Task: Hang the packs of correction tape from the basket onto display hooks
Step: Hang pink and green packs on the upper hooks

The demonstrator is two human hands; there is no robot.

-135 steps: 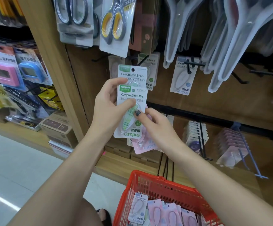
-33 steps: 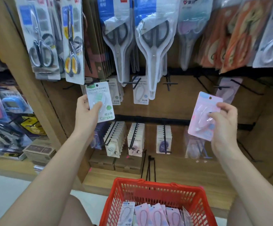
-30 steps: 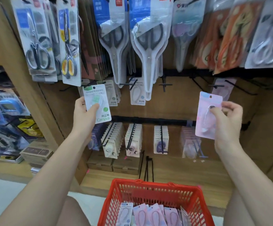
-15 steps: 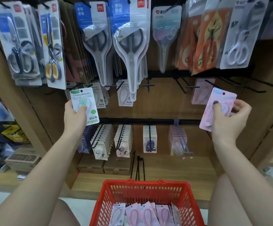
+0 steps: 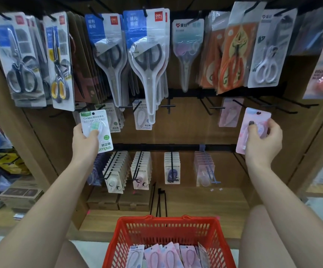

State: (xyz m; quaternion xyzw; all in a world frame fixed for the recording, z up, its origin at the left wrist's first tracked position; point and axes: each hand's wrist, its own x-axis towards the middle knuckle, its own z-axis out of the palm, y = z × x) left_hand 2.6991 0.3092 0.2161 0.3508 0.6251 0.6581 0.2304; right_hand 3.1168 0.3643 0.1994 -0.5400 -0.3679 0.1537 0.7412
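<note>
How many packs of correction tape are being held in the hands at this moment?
2. The left hand holds a green-and-white pack near the left hooks; the right hand holds a pink pack by the right-side hooks. Any pack tucked behind these would be hidden.

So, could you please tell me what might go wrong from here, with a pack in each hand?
1. The right hand holds the pink correction tape pack by its lower part, so its small hang hole may miss the bare black hook nearby.
2. The left hand holds the green-and-white Campus pack close to already hung packs and could knock them.
</note>
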